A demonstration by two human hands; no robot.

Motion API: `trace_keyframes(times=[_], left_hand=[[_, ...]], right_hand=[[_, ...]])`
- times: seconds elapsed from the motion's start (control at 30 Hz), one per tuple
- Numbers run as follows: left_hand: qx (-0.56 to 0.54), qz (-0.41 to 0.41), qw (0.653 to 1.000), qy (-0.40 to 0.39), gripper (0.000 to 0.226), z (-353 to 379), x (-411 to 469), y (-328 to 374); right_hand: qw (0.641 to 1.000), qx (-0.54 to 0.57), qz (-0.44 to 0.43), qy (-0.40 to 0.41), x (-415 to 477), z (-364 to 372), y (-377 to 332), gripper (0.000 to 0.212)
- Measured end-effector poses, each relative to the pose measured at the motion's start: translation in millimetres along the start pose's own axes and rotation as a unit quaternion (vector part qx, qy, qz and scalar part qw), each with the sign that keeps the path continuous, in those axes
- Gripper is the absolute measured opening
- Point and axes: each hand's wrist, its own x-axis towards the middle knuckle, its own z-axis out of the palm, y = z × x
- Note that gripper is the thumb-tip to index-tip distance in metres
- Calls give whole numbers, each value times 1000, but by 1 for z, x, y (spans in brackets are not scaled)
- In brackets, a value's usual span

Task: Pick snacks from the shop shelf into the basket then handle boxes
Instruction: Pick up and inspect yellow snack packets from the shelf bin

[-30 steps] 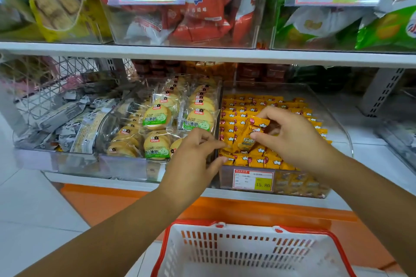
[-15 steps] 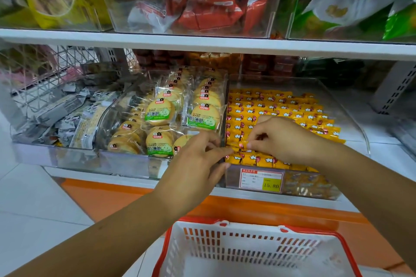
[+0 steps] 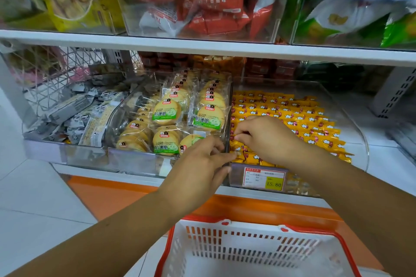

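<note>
Deep into the clear tray (image 3: 351, 119) on the lower shelf with the right hand (image 3: 267, 139), knuckles up, thumb and forefinger closed on one of the yellow packets (image 3: 299, 117) at the front left corner. Small and glossy, with white and red print, packed in neat slanting rows right across the tray. In with the left hand (image 3: 200, 164) too, fingers loosely bent, tips at that same corner; hard to tell whether pinching anything. Below both forearms, the white, red-rimmed basket (image 3: 225, 224).
</note>
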Motion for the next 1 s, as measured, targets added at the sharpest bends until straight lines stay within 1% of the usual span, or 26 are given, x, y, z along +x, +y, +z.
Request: trace_keyframes(times=[0.1,0.13,0.2,0.27,0.33,0.37,0.43,0.53,0.63,0.67,0.73,0.77,0.83,0.9,0.97,1.0], left_hand=[[2,-1,1000,-12,38,0,0,0],[2,-3,1000,-15,38,0,0,0],[-12,-17,1000,-16,37,-3,0,2],[-52,-49,997,-9,37,-9,1,8],[-108,-98,989,21,44,-17,3,18],[-151,-129,980,34,49,-21,5,24],[-267,-185,945,33,52,-28,10,36],[-391,-222,893,-2,34,-33,14,53],[-512,-258,819,2,22,-36,16,67],[-542,-272,795,2,22,-36,16,70],[-584,-286,760,1,26,-37,15,72],[-598,-287,748,1,27,-36,15,72],[-615,-284,735,-1,29,-35,14,72],[-614,-280,738,-5,35,-34,13,72],[-605,-278,746,-3,43,-32,12,69],[-602,-276,749,-3,45,-32,12,66]], right_hand=[[990,128,6,52,-11,-8,-4,14],[985,151,4,81,-16,-9,-5,12],[973,163,-7,165,-31,-13,-6,10],[944,217,0,249,-49,-19,-8,10],[909,307,28,281,-68,-25,-7,12],[894,347,45,279,-77,-27,-5,15],[871,412,73,257,-92,-29,0,15],[842,485,102,213,-110,-29,6,12],[804,548,136,185,-119,-30,12,10],[789,570,149,174,-121,-31,14,9],[754,619,164,143,-125,-33,17,11],[745,633,163,132,-126,-33,18,19],[756,623,157,123,-128,-31,19,34],[767,609,153,127,-129,-28,19,29],[763,616,153,124,-128,-26,21,21],[759,623,151,116,-128,-26,22,20]])
